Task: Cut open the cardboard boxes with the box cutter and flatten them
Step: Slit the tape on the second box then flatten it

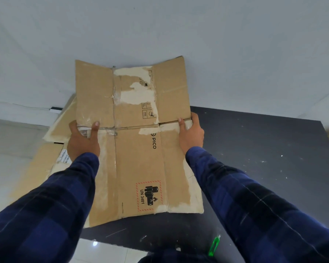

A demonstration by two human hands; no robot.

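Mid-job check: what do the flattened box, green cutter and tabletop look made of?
The flattened box looks like brown cardboard, matte, its outer paper torn to pale patches, with glossy tape remnants. The green cutter seems shiny translucent plastic, though small. The tabletop is dark, smooth, perhaps laminate, white-flecked.

Pale wall, glossy white floor, dark speckled table.

There was one view only, from a wide-angle camera worn on the person's head. It faced forward and down along both sleeves, which came in from the bottom corners. The left hand and right hand sat near mid-frame, close to the lens, with the box between them. The desk ran off to the right, the floor lay at left, and the wall filled the upper part.
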